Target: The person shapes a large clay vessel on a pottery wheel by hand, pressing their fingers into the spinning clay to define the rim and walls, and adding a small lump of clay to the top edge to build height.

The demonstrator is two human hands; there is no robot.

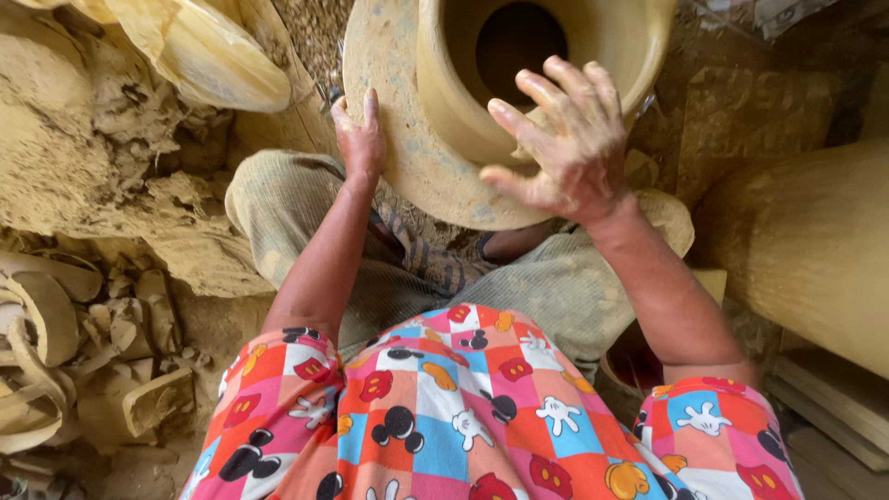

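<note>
A tan clay pot [611, 42] with a wide open mouth stands on a round clay-smeared wheel disc [398, 102] between my knees. My left hand [359, 139] grips the disc's left rim, fingers curled over the edge. Over the pot's near wall hovers my right hand [567, 139], its fingers spread apart and its palm close to or touching the clay. Both hands are coated with dried clay. My forearms reach out from colourful patterned sleeves.
A heap of raw clay [102, 157] lies at the left, with a yellow plastic sheet [199, 51] above it. Broken clay shards [56, 352] pile at the lower left. A large clay cylinder [806, 250] lies at the right, beside wooden boards [833, 407].
</note>
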